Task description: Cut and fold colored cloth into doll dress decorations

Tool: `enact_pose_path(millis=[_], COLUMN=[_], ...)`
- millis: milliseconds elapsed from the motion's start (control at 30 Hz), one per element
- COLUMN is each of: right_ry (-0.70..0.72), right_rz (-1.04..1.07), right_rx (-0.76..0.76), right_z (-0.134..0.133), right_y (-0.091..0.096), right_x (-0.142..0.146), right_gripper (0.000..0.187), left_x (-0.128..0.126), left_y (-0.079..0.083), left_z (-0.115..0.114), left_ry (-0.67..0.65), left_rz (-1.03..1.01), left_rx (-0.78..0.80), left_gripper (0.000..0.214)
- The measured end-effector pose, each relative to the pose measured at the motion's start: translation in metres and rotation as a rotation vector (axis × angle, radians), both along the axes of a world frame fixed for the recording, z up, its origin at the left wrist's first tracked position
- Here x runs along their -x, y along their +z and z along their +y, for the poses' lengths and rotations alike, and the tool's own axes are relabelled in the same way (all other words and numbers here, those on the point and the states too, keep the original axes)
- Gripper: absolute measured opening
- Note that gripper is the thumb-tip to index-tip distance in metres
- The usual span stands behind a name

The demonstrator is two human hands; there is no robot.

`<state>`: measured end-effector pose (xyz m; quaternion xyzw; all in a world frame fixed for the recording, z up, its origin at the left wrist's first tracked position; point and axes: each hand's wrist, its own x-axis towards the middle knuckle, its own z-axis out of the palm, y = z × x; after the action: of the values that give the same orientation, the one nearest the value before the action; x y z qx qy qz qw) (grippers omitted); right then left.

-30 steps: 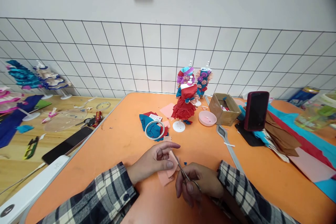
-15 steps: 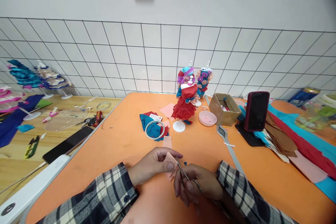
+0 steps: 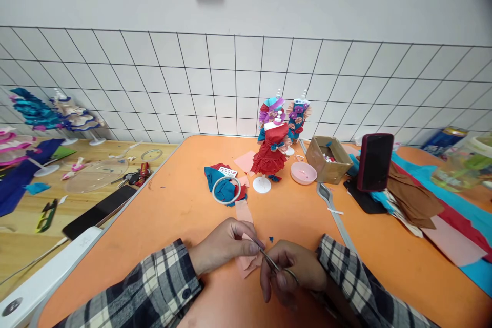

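Note:
My left hand (image 3: 230, 241) pinches a piece of pink crepe paper (image 3: 248, 265) between thumb and fingers, low over the orange table. Small scissors (image 3: 272, 262) are in my right hand (image 3: 292, 269), its fingers curled round the handles. Their blades point up and left, at the paper beside my left fingertips, and look nearly closed. Beyond my hands lies another pink strip (image 3: 243, 211). Behind that, a pale ring (image 3: 216, 192) rests on crumpled blue paper (image 3: 223, 189). A miniature red ruffled dress (image 3: 270, 151) stands on a white round base.
A pink dish (image 3: 303, 173) and a small cardboard box (image 3: 329, 161) stand right of the dress. Farther right are an upright phone (image 3: 375, 162) and layered coloured paper sheets (image 3: 415, 195). Leftward, on the wooden surface, lie a black phone (image 3: 99, 211) and a cutter knife (image 3: 46, 215).
The scissor blades have closed together and reached in by my left fingertips. The pink paper has tilted down and now hangs lower beneath my left hand.

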<state>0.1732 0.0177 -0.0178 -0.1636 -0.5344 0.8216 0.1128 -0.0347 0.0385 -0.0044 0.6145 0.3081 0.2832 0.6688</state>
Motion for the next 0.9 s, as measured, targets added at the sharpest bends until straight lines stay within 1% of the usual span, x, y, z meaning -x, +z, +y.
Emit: enact_pose_path(millis=[133,233,300,400,467,600,700,800,900], right_ry=[0.063,0.018,-0.02,-0.068,-0.085,-0.057,-0.048,-0.038,-0.024], right_rz=[0.009,-0.028,-0.055,-0.056,-0.053,-0.009,0.029,0.014,0.018], right_rx=[-0.002,-0.002,0.001,-0.015,-0.03,-0.002,0.002,0.007,0.011], right_z=[0.0011,0.0006,0.0002,-0.0003,-0.0005,-0.0007,-0.0005,-0.0001,0.0], right_y=[-0.0019,-0.0014,-0.0004,0.0005,0.0007,-0.0011,-0.0041,-0.0063,-0.0054], right_x=[-0.0013,-0.0012,-0.0007,0.0008,0.0023,0.0042,0.0032,0.0014,0.0009], right_gripper=[0.059,0.055,0.052,0.053,0.055,0.058,0.056,0.052,0.055], left_x=[0.0009,0.0013,0.0017,0.0021,0.0016,-0.0007,-0.0016,-0.0013,-0.0012], left_y=[0.0007,-0.0001,-0.0017,-0.0041,-0.0043,-0.0022,-0.0017,-0.0024,-0.0024], left_z=[-0.0002,-0.0013,-0.002,-0.0021,-0.0016,-0.0009,-0.0012,-0.0011,-0.0011], left_ry=[-0.057,-0.05,0.007,0.129,0.16,0.109,0.066,0.059,0.035], left_rz=[0.034,0.028,0.024,-0.017,-0.056,-0.03,0.0,0.004,0.027], left_rx=[0.001,-0.003,0.022,0.093,0.105,0.057,0.015,-0.005,-0.034], left_gripper=[0.037,0.036,0.039,0.047,0.043,0.041,0.042,0.044,0.045])
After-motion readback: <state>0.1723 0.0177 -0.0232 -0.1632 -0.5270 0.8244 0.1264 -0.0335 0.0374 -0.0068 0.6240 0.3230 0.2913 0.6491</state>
